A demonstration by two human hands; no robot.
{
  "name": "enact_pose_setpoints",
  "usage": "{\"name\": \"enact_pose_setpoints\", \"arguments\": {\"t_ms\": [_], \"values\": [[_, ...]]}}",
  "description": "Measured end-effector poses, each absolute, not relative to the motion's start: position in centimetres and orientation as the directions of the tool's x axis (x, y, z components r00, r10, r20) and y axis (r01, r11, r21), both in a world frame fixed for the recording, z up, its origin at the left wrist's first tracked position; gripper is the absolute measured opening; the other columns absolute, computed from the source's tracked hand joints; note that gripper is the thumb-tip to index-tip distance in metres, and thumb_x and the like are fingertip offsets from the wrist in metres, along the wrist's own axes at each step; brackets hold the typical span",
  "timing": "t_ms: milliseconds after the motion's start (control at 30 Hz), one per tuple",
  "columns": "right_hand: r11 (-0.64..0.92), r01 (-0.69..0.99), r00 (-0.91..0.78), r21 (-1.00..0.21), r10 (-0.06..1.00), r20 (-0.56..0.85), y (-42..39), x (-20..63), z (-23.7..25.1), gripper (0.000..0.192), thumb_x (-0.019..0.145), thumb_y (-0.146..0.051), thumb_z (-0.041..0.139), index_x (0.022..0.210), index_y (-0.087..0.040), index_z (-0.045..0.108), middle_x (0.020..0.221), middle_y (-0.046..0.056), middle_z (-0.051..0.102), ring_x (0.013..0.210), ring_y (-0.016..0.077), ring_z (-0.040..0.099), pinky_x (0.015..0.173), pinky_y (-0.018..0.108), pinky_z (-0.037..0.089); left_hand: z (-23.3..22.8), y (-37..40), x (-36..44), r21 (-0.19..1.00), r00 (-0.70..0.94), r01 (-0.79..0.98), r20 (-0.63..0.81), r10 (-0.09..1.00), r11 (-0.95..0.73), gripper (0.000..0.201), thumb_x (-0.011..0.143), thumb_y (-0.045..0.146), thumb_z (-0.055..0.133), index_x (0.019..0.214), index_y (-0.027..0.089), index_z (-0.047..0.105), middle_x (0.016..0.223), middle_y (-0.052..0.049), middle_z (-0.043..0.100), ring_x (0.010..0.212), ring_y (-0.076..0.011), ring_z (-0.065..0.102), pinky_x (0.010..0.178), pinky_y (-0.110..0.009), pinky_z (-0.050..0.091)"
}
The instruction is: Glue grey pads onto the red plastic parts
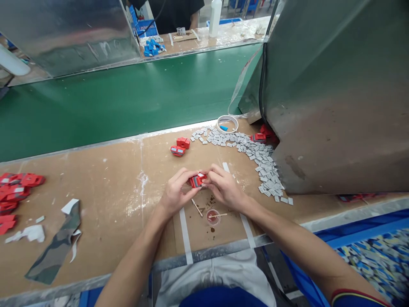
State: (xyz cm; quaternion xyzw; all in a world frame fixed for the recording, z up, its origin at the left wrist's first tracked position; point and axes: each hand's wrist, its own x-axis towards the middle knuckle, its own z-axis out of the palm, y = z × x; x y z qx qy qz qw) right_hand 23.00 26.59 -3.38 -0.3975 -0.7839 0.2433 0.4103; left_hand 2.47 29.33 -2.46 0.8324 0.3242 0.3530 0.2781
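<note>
Between my two hands, just above the brown work table (pixel 121 213), is a small red plastic toy part (pixel 196 181) with grey and white areas. My left hand (pixel 177 190) grips its left side with thumb and fingers. My right hand (pixel 223 185) pinches at its right side; whether its fingertips also hold a small piece is hidden. Below the hands stand a small clear cup (pixel 212 217) of reddish liquid with a stick in it, and a loose cotton swab (pixel 197 207). Two similar red parts (pixel 180 146) sit farther back, and many flat grey pieces (pixel 255 157) lie to the right.
A tape roll (pixel 227 124) rests by the grey pieces. More red parts (pixel 15 187) and a camouflage cloth strip (pixel 57 247) lie left. A green conveyor belt (pixel 128 98) runs behind. A metal housing (pixel 338 98) blocks the right. Across the belt, a person (pixel 175 15) is partly visible.
</note>
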Motion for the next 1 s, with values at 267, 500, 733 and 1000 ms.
{"name": "enact_pose_setpoints", "arguments": {"t_ms": [267, 500, 733, 1000], "values": [[0.468, 0.255, -0.258, -0.846, 0.876, 0.407, 27.4, 23.8, -1.8, 0.017, 0.096, -0.018, 0.059, 0.080, -0.020, 0.053, 0.093, 0.006, 0.061, 0.093, 0.0207, 0.064, 0.083, 0.034, 0.050, -3.9, 32.2, 1.0, 0.689, 0.518, 0.453, 0.313, 0.796, -0.566, 0.049, 0.091, 0.047, 0.067, 0.131, 0.019, 0.061, 0.128, -0.016, 0.066, 0.123, -0.0317, 0.058, 0.108, -0.050, 0.044], [0.411, 0.433, -0.031, -0.802, 0.896, 0.443, 16.6, 30.2, 2.4, 0.012, 0.099, -0.022, 0.058, 0.087, -0.021, 0.058, 0.111, 0.010, 0.066, 0.102, 0.0211, 0.065, 0.089, 0.036, 0.051, -5.6, 35.3, 0.4, 0.449, 0.433, 0.685, 0.383, 0.816, -0.574, 0.054, 0.095, 0.040, 0.053, 0.146, 0.022, 0.049, 0.153, -0.018, 0.046, 0.146, -0.0390, 0.035, 0.120, -0.061, 0.027], [-0.098, 0.632, 0.609, -0.769, 0.676, 0.414, 6.9, 42.0, -3.8, 0.025, 0.098, -0.042, 0.055, 0.084, -0.021, 0.057, 0.099, 0.009, 0.068, 0.088, 0.0212, 0.066, 0.076, 0.035, 0.054, -5.4, 36.5, -0.1, 0.395, 0.201, 0.807, 0.516, 0.833, -0.439, 0.042, 0.085, 0.041, 0.059, 0.119, 0.018, 0.068, 0.123, -0.017, 0.058, 0.115, -0.0399, 0.060, 0.102, -0.061, 0.049], [-0.250, 0.759, 0.594, -0.601, 0.646, 0.481, 10.1, 47.1, -8.0, 0.017, 0.089, -0.034, 0.058, 0.077, -0.021, 0.057, 0.089, 0.009, 0.059, 0.091, 0.0267, 0.058, 0.088, 0.045, 0.050, -5.1, 36.2, -0.2, 0.523, 0.360, 0.626, 0.465, 0.809, -0.579, 0.022, 0.083, 0.041, 0.056, 0.097, 0.024, 0.061, 0.105, -0.008, 0.071, 0.107, -0.0343, 0.067, 0.101, -0.053, 0.052]]}}
